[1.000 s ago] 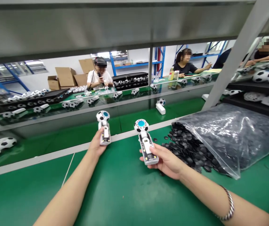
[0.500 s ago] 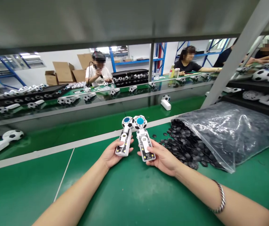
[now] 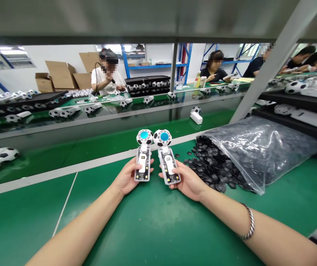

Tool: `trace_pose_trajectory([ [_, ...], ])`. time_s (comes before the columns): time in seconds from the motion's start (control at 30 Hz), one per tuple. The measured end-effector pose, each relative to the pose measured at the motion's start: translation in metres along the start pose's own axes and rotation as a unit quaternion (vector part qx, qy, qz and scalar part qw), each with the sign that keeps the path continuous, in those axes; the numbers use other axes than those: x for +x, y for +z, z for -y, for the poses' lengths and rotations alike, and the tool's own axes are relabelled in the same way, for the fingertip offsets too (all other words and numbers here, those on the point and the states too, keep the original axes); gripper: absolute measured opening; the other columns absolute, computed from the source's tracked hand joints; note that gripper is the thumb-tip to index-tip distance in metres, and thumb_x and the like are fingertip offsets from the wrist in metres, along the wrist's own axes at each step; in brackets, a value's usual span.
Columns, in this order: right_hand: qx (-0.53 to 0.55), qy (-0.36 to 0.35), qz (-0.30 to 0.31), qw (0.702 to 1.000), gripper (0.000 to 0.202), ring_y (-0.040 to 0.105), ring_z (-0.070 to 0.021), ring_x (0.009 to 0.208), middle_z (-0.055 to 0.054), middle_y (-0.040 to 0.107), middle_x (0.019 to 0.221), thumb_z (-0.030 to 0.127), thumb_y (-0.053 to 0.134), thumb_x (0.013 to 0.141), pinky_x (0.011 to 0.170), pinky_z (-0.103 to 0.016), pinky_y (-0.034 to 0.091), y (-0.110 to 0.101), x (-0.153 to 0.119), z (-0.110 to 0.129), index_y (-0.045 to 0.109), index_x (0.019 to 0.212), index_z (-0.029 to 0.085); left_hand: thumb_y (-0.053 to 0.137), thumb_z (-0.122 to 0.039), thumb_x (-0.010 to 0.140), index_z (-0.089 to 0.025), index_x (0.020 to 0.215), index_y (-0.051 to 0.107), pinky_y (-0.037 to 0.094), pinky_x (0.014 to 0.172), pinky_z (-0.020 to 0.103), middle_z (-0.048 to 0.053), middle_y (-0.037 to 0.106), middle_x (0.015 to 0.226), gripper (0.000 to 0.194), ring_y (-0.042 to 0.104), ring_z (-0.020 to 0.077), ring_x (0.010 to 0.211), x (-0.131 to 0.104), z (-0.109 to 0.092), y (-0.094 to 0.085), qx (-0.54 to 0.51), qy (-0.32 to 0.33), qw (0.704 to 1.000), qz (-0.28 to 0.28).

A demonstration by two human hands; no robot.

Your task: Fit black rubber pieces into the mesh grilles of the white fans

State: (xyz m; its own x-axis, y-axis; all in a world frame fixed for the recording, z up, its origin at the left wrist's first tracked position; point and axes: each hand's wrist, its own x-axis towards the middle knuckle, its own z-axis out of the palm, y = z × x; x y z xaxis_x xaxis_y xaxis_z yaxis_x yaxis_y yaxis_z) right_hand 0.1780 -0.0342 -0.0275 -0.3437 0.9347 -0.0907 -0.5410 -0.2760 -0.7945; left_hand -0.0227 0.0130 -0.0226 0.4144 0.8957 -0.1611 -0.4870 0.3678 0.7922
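My left hand (image 3: 125, 176) is wrapped round the clear handle of one soccer-ball-headed handheld device (image 3: 146, 162), thumb on the white strip at its front. A matching soccer-ball-headed device (image 3: 162, 155) is in my right hand (image 3: 190, 181), gripped the same way. Both stand nearly upright, leaning slightly, with their blue-centred ball heads side by side. Circuit boards with small yellow squares show through the handles. The fingers behind the handles are partly hidden. To the right of my right hand lies a heap of small black plastic pieces (image 3: 211, 162), spilling from a clear plastic bag (image 3: 258, 147).
Beyond the green table (image 3: 158, 229) runs a green conveyor belt (image 3: 91, 147) carrying a white ball-headed device (image 3: 196, 117). A slanted metal post (image 3: 275, 62) and black trays (image 3: 275, 114) stand at the right. Several co-workers sit across the line, including one person in white (image 3: 98, 79).
The left device has turned to face me more squarely, its blue disc now fully visible. Both hands keep their hold. The view has shifted slightly. A co-worker in black now holds up a white object.
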Motion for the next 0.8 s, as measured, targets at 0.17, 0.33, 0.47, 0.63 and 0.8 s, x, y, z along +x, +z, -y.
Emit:
trace_pose_trajectory([
  [0.17,-0.005,-0.003,0.003,1.000,0.033,0.059,-0.0267,0.094,-0.010,0.056,0.108,0.018,0.053,0.076,0.042,-0.019,0.045,-0.0004,-0.0003,-0.0006,0.048,0.108,0.019,0.054,-0.004,0.070,-0.019,0.117,0.050,0.050,0.088,0.039,0.007,0.054,0.121,0.049,0.045,0.0276,0.117,0.0008,0.0006,-0.0017,0.001,0.010,1.000,0.007],
  [0.33,-0.014,-0.001,-0.009,1.000,0.032,0.060,-0.0260,0.092,-0.010,0.057,0.106,0.020,0.055,0.075,0.041,-0.019,0.044,0.0009,0.0004,-0.0013,0.048,0.106,0.019,0.054,-0.004,0.071,-0.022,0.121,0.047,0.051,0.087,0.039,0.007,0.052,0.123,0.054,0.046,0.0277,0.116,0.0005,-0.0001,-0.0009,0.001,0.014,1.000,0.008],
  [0.47,-0.015,0.000,-0.017,1.000,0.031,0.062,-0.0249,0.088,-0.010,0.057,0.108,0.023,0.056,0.075,0.038,-0.018,0.042,0.0016,0.0003,-0.0016,0.049,0.105,0.019,0.054,-0.004,0.070,-0.020,0.117,0.050,0.051,0.087,0.038,0.007,0.053,0.122,0.051,0.045,0.0277,0.116,0.0001,-0.0001,-0.0004,0.005,0.016,1.000,0.004],
  [0.63,-0.028,0.000,-0.021,0.999,0.029,0.062,-0.0247,0.087,-0.010,0.059,0.104,0.024,0.054,0.076,0.037,-0.018,0.040,0.0011,-0.0009,-0.0007,0.050,0.104,0.020,0.056,-0.005,0.067,-0.016,0.112,0.053,0.050,0.088,0.040,0.009,0.055,0.118,0.046,0.046,0.0293,0.115,0.0000,0.0008,0.0016,0.015,0.013,1.000,-0.001],
  [0.8,-0.039,0.005,-0.023,0.999,0.030,0.062,-0.0242,0.086,-0.009,0.059,0.102,0.023,0.054,0.075,0.037,-0.017,0.038,0.0014,-0.0017,0.0002,0.050,0.105,0.020,0.056,-0.006,0.067,-0.016,0.110,0.053,0.049,0.088,0.042,0.010,0.055,0.117,0.044,0.046,0.0301,0.115,-0.0004,0.0009,0.0030,0.020,0.015,1.000,0.002],
])
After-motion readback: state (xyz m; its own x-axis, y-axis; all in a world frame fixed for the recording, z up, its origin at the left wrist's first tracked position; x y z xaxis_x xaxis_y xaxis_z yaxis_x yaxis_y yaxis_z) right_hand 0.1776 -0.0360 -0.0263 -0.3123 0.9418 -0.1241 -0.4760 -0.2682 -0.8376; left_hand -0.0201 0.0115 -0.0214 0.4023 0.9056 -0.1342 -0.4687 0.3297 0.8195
